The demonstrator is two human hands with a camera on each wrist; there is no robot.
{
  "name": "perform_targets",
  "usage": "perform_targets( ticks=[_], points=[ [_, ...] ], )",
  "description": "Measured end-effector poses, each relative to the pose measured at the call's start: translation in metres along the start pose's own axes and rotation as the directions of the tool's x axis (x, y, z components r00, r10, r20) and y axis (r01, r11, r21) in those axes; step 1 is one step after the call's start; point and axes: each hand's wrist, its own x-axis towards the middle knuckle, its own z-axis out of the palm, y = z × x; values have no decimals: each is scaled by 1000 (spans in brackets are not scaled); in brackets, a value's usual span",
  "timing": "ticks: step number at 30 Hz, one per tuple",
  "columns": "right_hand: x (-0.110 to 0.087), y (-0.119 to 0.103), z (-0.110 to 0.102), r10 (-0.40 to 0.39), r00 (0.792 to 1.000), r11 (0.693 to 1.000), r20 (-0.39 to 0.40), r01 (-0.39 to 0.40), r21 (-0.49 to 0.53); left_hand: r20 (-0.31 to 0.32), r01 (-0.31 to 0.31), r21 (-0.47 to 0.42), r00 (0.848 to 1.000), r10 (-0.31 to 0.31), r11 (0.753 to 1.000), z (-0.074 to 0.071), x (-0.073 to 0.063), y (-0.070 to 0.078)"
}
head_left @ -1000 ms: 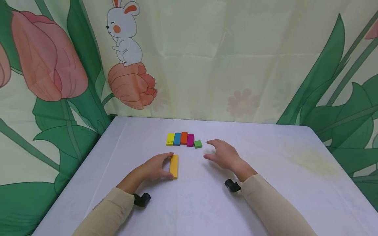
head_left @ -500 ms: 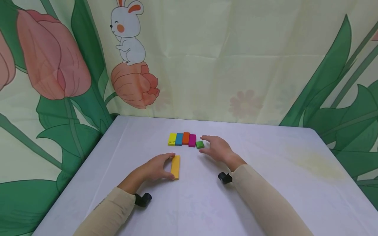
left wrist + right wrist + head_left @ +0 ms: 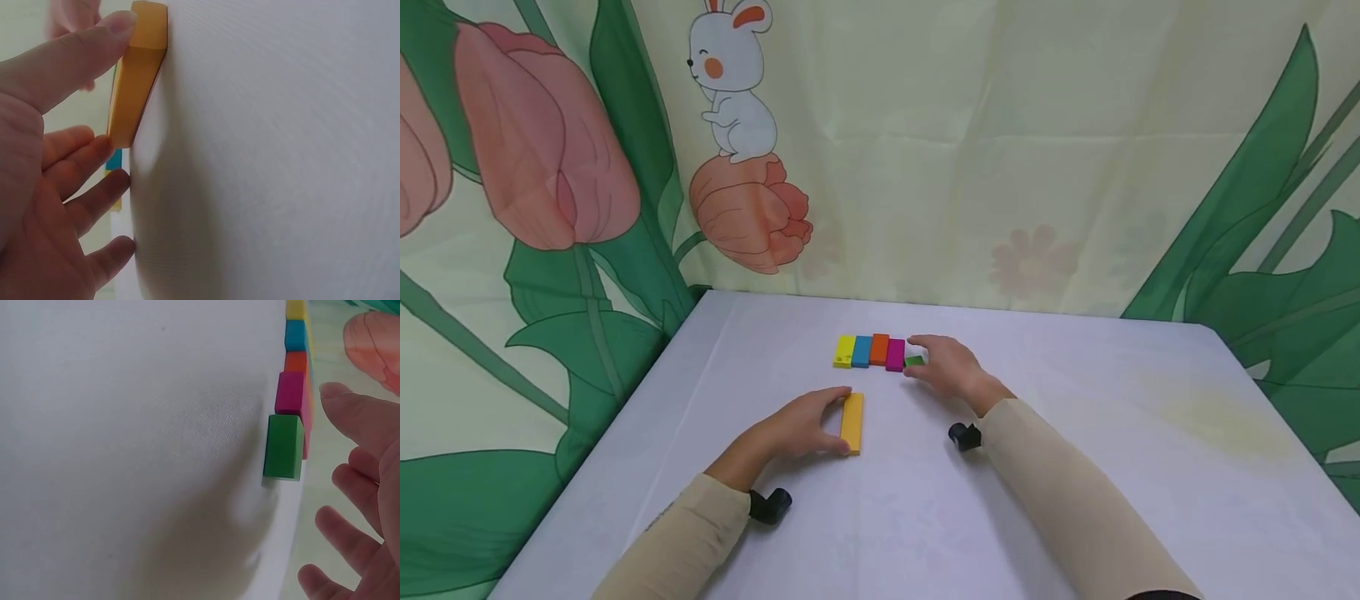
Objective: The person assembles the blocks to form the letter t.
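Note:
A long orange-yellow block [image 3: 852,423] lies on the white table, its length pointing away from me. My left hand [image 3: 797,422] pinches it by its ends: in the left wrist view the thumb is on the near end and a fingertip on the far end. A small green block [image 3: 283,447] sits at the right end of a row made of a yellow block [image 3: 844,352], a blue block [image 3: 861,352], an orange-red block [image 3: 880,350] and a magenta block [image 3: 896,355]. Over the green block my right hand [image 3: 950,367] hovers, thumb and fingers spread, apart from it in the right wrist view.
The white table [image 3: 1075,467] runs back to a cloth backdrop [image 3: 910,167] printed with tulips and a rabbit. Black wrist cameras [image 3: 771,506] are strapped to both wrists. A faint yellowish stain [image 3: 1217,417] marks the table's right side.
My right hand has moved left and a little away from me, from beside the green block to around it. The left hand has stayed at the orange-yellow block. The whole view has shifted slightly.

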Motion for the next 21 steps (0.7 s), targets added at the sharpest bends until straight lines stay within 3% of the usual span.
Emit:
perform_targets(
  ticks=[21],
  points=[
    [24,-5,8,47,997,998,65,-49,40,17,12,-8,1000,-12,1000,0,2,-3]
  ],
)
